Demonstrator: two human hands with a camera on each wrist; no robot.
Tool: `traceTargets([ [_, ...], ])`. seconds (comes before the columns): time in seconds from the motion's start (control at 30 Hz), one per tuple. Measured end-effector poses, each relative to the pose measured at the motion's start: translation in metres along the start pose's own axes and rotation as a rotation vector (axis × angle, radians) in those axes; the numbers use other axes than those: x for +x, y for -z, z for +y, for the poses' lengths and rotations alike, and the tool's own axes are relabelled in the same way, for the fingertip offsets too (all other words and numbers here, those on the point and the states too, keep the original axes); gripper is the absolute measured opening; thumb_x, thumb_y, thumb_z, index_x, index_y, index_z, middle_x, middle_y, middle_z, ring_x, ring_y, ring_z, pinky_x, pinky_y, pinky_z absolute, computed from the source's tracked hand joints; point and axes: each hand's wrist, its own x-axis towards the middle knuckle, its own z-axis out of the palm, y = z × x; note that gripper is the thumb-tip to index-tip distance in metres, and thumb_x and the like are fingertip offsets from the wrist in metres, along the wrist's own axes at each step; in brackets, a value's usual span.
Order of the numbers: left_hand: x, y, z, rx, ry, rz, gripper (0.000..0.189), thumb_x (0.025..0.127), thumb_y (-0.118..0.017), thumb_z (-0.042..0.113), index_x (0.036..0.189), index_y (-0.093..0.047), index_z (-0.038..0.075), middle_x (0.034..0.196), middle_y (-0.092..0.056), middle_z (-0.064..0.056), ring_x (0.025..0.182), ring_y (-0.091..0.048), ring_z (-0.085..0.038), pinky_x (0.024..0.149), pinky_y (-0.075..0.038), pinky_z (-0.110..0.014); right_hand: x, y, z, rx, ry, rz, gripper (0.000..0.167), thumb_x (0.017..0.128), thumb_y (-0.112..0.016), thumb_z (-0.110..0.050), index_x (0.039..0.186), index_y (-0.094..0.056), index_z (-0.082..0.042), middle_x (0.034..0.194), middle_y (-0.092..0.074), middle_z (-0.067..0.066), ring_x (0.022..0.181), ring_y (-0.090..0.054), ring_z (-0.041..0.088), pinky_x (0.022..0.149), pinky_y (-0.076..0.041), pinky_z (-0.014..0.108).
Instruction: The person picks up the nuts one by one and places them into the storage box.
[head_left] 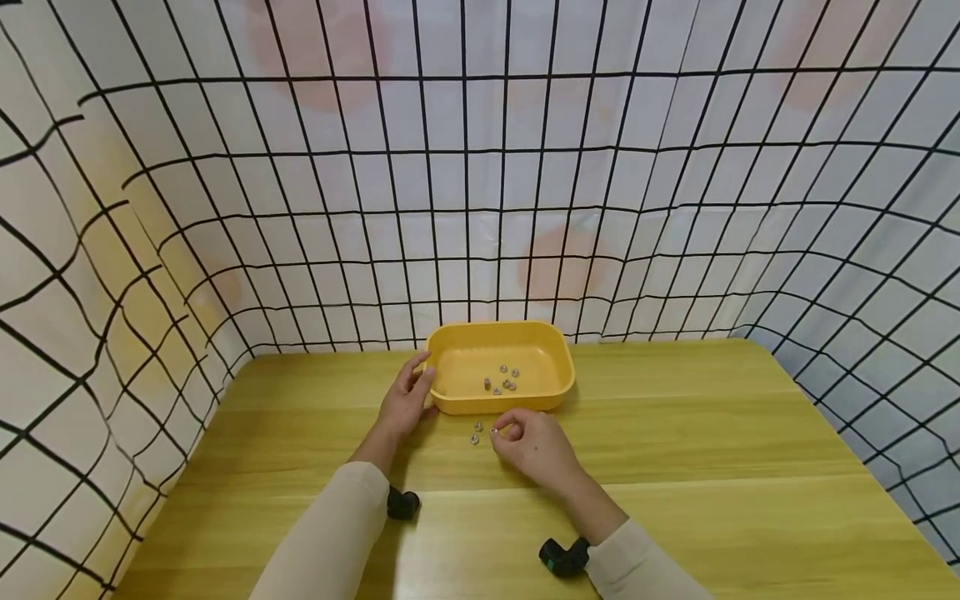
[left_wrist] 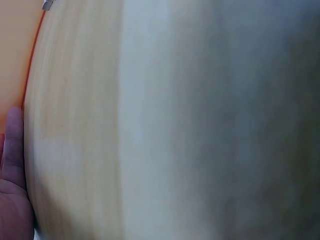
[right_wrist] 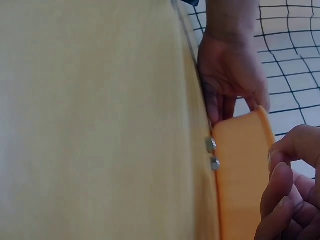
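Note:
A yellow plastic tray [head_left: 501, 407] stands on the wooden table, with several small metal nuts [head_left: 503, 368] lying inside. My left hand [head_left: 405, 404] holds the tray's left end, its thumb along the outer wall and fingers at the rim. In front of the tray, my right hand [head_left: 536, 446] pinches a small metal nut [head_left: 494, 431] between thumb and index finger, mostly hidden by the fingertips. Two loose nuts lie on the table just left of these fingertips; one nut [right_wrist: 211, 145] shows close to the tray wall in the right wrist view.
White curtain with a black grid [head_left: 480, 183] hangs behind the table [head_left: 712, 450] and along both sides. Black wrist devices sit at each sleeve, one [head_left: 403, 504] on the left and one [head_left: 564, 557] on the right.

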Motion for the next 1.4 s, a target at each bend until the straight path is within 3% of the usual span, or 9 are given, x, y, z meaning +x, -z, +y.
traceTargets([
  [0.13, 0.0, 0.0, 0.001, -0.011, -0.004, -0.005, 0.047, 0.109, -0.048, 0.042, 0.155, -0.04, 0.039, 0.157, -0.044, -0.013, 0.137, -0.052, -0.037, 0.087, -0.062, -0.039, 0.001, 0.008, -0.004, -0.023, 0.037, 0.036, 0.007, 0.089, -0.078, -0.025, 0.088, -0.073, -0.021, 0.068, -0.062, -0.006, 0.056, -0.052, 0.012, 0.054, -0.042, 0.025],
  [0.4, 0.0, 0.001, 0.003, -0.023, -0.011, -0.016, 0.049, 0.108, -0.048, 0.042, 0.156, -0.039, 0.036, 0.159, -0.042, -0.016, 0.139, -0.05, -0.039, 0.088, -0.062, -0.043, 0.013, 0.025, -0.009, -0.043, 0.028, 0.096, 0.008, 0.089, -0.079, -0.022, 0.091, -0.072, -0.019, 0.074, -0.068, -0.006, 0.062, -0.057, 0.013, 0.055, -0.045, 0.024],
  [0.5, 0.001, 0.001, 0.002, -0.008, -0.011, -0.011, 0.049, 0.109, -0.048, 0.042, 0.156, -0.039, 0.036, 0.159, -0.042, -0.016, 0.138, -0.051, -0.039, 0.087, -0.063, -0.041, 0.019, 0.03, -0.011, -0.063, 0.063, 0.122, 0.008, 0.089, -0.079, -0.023, 0.093, -0.073, -0.019, 0.075, -0.069, -0.007, 0.062, -0.058, 0.012, 0.054, -0.046, 0.024],
  [0.73, 0.001, 0.001, 0.001, 0.001, -0.011, 0.004, 0.049, 0.107, -0.05, 0.045, 0.155, -0.041, 0.037, 0.157, -0.045, -0.014, 0.135, -0.053, -0.037, 0.084, -0.063, -0.037, 0.039, 0.039, -0.012, -0.133, 0.17, 0.186, 0.013, 0.09, -0.076, -0.029, 0.097, -0.074, -0.018, 0.077, -0.072, -0.007, 0.067, -0.063, 0.009, 0.069, -0.053, 0.029],
  [0.93, 0.002, 0.001, 0.0, 0.002, -0.012, 0.005, 0.048, 0.107, -0.05, 0.045, 0.154, -0.042, 0.038, 0.157, -0.045, -0.014, 0.136, -0.053, -0.037, 0.084, -0.063, -0.036, 0.057, 0.045, -0.017, -0.159, 0.201, 0.199, 0.014, 0.091, -0.074, -0.028, 0.098, -0.073, -0.016, 0.081, -0.074, -0.004, 0.067, -0.064, 0.009, 0.065, -0.053, 0.027],
  [1.4, -0.002, 0.0, 0.001, 0.0, -0.011, 0.006, 0.048, 0.107, -0.05, 0.044, 0.154, -0.042, 0.037, 0.157, -0.046, -0.015, 0.135, -0.054, -0.037, 0.08, -0.063, -0.035, 0.091, 0.035, -0.025, -0.157, 0.149, 0.176, 0.018, 0.095, -0.07, -0.032, 0.106, -0.073, -0.017, 0.093, -0.075, -0.002, 0.077, -0.066, 0.013, 0.069, -0.055, 0.031],
])
